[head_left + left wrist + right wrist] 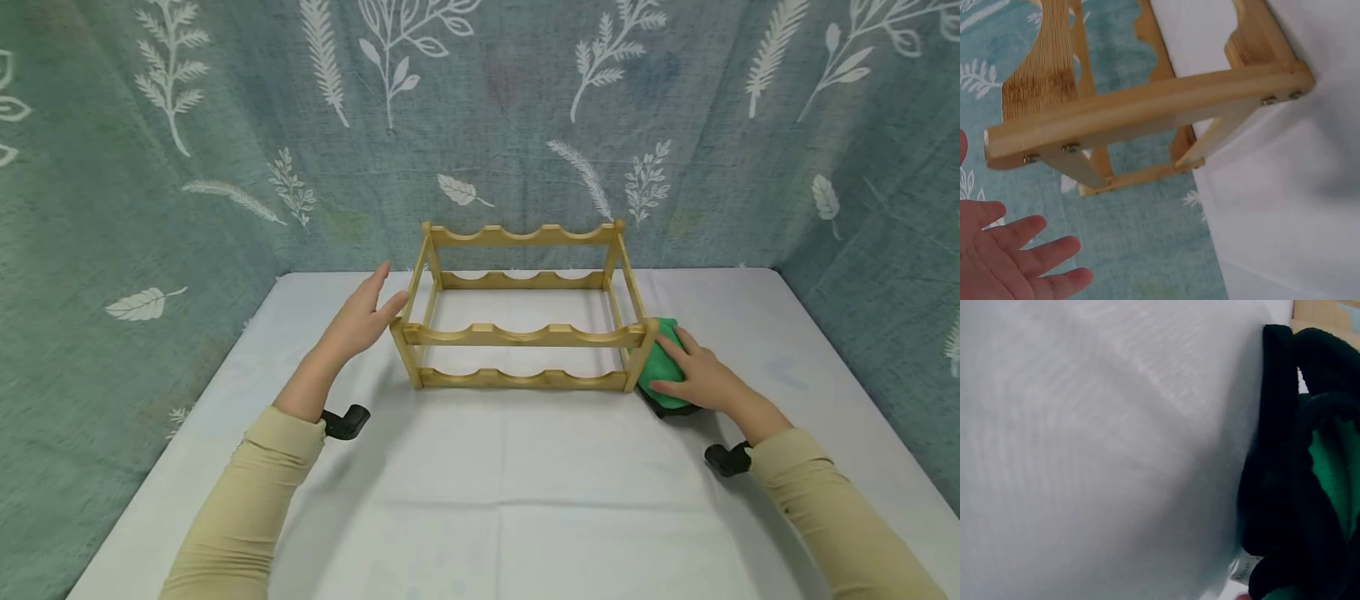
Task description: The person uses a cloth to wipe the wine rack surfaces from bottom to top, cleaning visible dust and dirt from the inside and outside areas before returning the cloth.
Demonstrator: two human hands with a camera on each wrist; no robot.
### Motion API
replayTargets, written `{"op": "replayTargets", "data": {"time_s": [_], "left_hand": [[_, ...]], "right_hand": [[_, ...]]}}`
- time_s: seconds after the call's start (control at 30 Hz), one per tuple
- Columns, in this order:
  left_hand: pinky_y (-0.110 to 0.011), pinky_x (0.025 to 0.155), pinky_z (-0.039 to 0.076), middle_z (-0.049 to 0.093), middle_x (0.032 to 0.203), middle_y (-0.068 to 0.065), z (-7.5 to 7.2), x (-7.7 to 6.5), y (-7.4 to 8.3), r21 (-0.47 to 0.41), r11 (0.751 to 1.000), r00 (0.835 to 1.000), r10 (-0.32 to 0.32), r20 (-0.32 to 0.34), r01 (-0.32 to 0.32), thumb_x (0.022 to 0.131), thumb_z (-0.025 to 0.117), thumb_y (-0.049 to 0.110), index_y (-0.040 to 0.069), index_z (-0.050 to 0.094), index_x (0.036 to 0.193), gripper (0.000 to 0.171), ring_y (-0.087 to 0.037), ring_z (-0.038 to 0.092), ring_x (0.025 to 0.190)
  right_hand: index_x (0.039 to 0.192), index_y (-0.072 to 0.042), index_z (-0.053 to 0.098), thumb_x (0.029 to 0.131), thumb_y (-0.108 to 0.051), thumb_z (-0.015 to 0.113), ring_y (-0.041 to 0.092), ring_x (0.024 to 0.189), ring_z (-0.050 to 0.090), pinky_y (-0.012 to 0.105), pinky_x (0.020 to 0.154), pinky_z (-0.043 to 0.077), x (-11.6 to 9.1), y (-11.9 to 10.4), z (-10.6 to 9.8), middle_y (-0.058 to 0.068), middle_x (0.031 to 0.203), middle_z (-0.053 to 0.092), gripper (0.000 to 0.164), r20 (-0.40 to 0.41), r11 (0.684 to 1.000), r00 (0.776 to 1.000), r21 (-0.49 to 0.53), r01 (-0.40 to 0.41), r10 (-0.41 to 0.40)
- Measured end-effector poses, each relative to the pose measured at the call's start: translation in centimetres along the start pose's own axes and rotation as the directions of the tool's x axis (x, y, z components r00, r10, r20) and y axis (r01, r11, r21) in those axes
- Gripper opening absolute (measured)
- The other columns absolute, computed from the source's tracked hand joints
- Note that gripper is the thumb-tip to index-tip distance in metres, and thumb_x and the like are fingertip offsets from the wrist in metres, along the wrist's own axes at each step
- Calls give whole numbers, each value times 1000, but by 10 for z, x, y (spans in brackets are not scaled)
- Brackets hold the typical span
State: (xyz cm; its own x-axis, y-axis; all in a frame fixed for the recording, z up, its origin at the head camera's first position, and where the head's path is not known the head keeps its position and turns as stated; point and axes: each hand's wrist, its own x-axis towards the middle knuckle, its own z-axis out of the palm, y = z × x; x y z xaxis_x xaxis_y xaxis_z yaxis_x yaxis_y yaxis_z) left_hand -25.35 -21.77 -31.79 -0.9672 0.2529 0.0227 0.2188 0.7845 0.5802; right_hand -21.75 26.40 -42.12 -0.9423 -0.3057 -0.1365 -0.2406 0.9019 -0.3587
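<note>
Beside the wooden rack (525,337): green-and-black fabric item (662,372), right hand (707,380) on it, grip unclear; left hand (356,323) spread, empty. Advisable: keep fabric gathered, clear of rack.

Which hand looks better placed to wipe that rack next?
Probably the right hand: it holds the green cloth beside the wooden rack. The left hand is open and empty at the rack's opposite end.

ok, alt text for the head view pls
A person's right hand rests on a green-and-black fabric bundle beside the right end of a pale, scalloped wooden rack on a white cloth-covered table. The left hand is by the rack's left end, fingers extended. Blue-green fabric with white leaf prints hangs behind.
</note>
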Motion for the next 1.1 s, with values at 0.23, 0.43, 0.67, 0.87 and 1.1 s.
{"op": "replayTargets", "data": {"time_s": [0.23, 0.43, 0.67, 0.87, 1.1], "left_hand": [[-56, 105, 24, 18, 151, -15, 7, 7, 1, -49, 999, 999, 15, 31, -13, 95, 34, 51, 16, 3, 149, 71, -40, 23, 134], [-56, 103, 27, 20, 151, -13, 14, 6, -5, -75, 997, 999, 32, 39, -29, 97, 34, 47, 12, 16, 148, 65, -41, 27, 132], [-57, 101, 29, 25, 149, -13, 20, 3, -12, -105, 994, 999, 11, 32, -8, 97, 33, 48, 14, 25, 146, 61, -40, 30, 131], [-56, 102, 28, 23, 150, -13, 22, 3, -14, -129, 992, 999, 17, 40, -11, 98, 30, 47, 11, 25, 146, 60, -39, 28, 132], [-52, 107, 24, 20, 151, -12, 22, 5, -15, -119, 993, 998, 25, 56, -18, 97, 28, 50, 10, 21, 147, 64, -35, 23, 136]], "right_hand": [[144, 3, 20, 83, -43, 64, 60, 119, 28, 66, 89, 33, 5, 0, 3, 37, 142, 9, 88, 3, 999, 1000, 47, -7, 6], [143, 0, 23, 81, -27, 67, 55, 110, 40, 61, 80, 41, 6, 0, 1, 37, 136, 21, 81, -18, 994, 999, 100, -48, 50], [141, -1, 28, 79, -14, 64, 43, 102, 47, 51, 73, 43, 5, 7, -2, 33, 130, 36, 73, -36, 984, 998, 172, -49, 56], [141, 1, 29, 78, -12, 64, 41, 101, 48, 46, 71, 44, -4, 14, -14, 31, 131, 38, 73, -52, 971, 998, 239, -22, 35], [144, -2, 21, 82, -19, 65, 49, 107, 45, 51, 74, 46, -20, 11, -42, 34, 132, 34, 78, -69, 952, 995, 301, -46, 69]]}}
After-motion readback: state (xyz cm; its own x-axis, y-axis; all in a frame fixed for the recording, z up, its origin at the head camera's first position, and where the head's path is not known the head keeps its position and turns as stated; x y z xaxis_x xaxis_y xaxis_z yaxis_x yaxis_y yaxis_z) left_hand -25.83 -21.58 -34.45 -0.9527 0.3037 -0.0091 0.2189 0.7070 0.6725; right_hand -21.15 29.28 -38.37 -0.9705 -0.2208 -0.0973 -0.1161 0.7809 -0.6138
